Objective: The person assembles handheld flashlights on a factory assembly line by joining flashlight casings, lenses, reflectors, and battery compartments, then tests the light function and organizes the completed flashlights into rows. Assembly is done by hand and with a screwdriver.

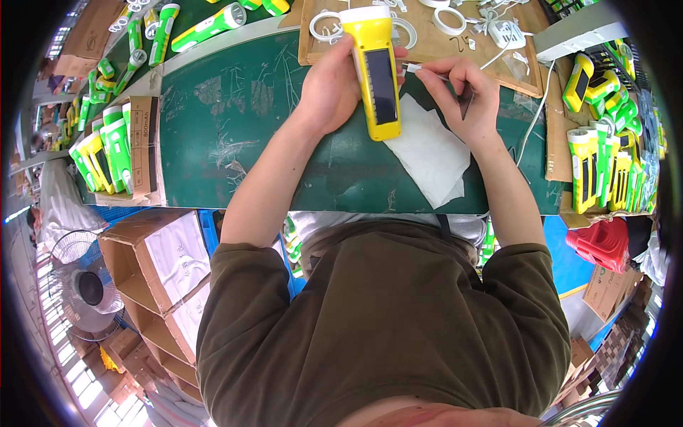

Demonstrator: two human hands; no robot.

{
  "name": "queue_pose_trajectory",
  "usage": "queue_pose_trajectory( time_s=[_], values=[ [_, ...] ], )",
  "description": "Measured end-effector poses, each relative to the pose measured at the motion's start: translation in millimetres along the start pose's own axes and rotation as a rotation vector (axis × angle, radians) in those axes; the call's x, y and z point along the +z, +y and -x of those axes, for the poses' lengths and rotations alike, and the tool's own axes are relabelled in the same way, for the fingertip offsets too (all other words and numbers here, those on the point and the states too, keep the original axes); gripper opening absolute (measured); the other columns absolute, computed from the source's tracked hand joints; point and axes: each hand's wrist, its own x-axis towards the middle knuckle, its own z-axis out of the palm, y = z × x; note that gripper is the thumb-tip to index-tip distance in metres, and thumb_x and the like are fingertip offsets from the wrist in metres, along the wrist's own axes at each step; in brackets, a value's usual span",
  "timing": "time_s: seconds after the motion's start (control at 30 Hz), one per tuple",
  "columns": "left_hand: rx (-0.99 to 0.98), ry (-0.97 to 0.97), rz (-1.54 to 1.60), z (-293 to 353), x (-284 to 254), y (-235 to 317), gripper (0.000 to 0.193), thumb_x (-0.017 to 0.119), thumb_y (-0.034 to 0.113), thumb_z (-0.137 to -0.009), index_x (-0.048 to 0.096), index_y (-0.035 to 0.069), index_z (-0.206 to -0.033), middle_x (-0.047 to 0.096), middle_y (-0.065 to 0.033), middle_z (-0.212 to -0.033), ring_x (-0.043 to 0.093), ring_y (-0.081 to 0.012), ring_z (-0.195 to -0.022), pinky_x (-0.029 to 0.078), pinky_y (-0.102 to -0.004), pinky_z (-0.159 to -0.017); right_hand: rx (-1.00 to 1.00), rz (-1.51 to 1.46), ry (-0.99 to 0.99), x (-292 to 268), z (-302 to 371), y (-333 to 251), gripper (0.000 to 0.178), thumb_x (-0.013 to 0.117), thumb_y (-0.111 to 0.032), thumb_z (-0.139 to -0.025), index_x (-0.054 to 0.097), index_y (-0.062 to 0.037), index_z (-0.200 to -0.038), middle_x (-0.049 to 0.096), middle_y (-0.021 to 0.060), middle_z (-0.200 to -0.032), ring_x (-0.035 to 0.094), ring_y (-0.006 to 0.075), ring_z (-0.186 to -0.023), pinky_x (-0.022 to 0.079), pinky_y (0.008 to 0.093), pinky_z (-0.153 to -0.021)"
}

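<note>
My left hand (pixel 332 89) is closed round a yellow flashlight (pixel 370 64) with a white head and a dark solar panel along its body. The flashlight stands head-away over the green tabletop (pixel 228 135). Close to its right side, my right hand (pixel 466 92) pinches a small white cable plug (pixel 410 67) between thumb and forefinger. The plug's tip points at the flashlight; whether it touches, I cannot tell. Beneath both hands lies a white sheet of paper (pixel 430 153).
A wooden board (pixel 491 67) at the back carries white rings (pixel 448 21) and a white charger block (pixel 506 34). Boxes of green and yellow flashlights (pixel 107 149) stand at both table ends. A white cable (pixel 538 117) trails down on the right. A fan (pixel 89 288) stands lower left.
</note>
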Motion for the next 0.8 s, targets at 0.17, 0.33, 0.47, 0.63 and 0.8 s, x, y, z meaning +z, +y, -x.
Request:
queue_pose_trajectory(
  time_s=[0.17, 0.33, 0.47, 0.63, 0.8],
  values=[
    [0.039, 0.196, -0.146, 8, 13, -3, 0.044, 0.051, 0.029, -0.1, 0.038, 0.001, -0.13, 0.054, -0.0123, -0.108, 0.062, -0.0279, -0.099, 0.054, -0.0471, -0.088, 0.019, -0.002, -0.097, 1, -1, -10, 0.043, 0.078, -0.005, -0.078, 0.036, -0.0064, -0.067, 0.07, 0.0086, -0.08, 0.065, 0.0165, -0.065, 0.048, 0.0248, -0.055],
    [0.052, 0.209, -0.207, 5, 10, -8, 0.046, 0.054, 0.033, -0.098, 0.038, 0.001, -0.127, 0.055, -0.0112, -0.106, 0.063, -0.0266, -0.094, 0.056, -0.0439, -0.082, -0.009, -0.012, -0.084, 1, -3, -7, 0.042, 0.078, -0.006, -0.077, 0.037, -0.0068, -0.067, 0.07, 0.008, -0.079, 0.065, 0.0177, -0.064, 0.048, 0.0254, -0.053],
    [0.087, 0.189, -0.261, 0, 2, -13, 0.046, 0.053, 0.035, -0.098, 0.038, 0.001, -0.127, 0.057, -0.0126, -0.11, 0.063, -0.0254, -0.095, 0.056, -0.0421, -0.082, -0.034, -0.022, -0.105, -1, -5, -10, 0.041, 0.079, -0.006, -0.076, 0.038, -0.0068, -0.067, 0.069, 0.0077, -0.076, 0.064, 0.0177, -0.063, 0.047, 0.0255, -0.052],
    [0.1, 0.147, -0.302, -1, 2, -14, 0.049, 0.045, 0.043, -0.1, 0.04, 0.001, -0.125, 0.059, -0.015, -0.113, 0.063, -0.0227, -0.094, 0.055, -0.0398, -0.081, -0.042, -0.009, -0.105, 0, -6, -8, 0.039, 0.08, -0.007, -0.075, 0.041, -0.0066, -0.068, 0.066, 0.0061, -0.072, 0.062, 0.0179, -0.061, 0.046, 0.0261, -0.051],
    [0.045, 0.148, -0.39, -1, 3, -15, 0.066, 0.035, 0.06, -0.097, 0.044, 0.003, -0.128, 0.055, -0.0141, -0.119, 0.061, -0.0251, -0.102, 0.053, -0.0427, -0.087, -0.029, 0.022, -0.11, 0, -2, -7, 0.033, 0.08, -0.01, -0.075, 0.047, -0.0062, -0.07, 0.064, 0.0031, -0.068, 0.058, 0.0191, -0.057, 0.044, 0.0277, -0.05]
  ],
)
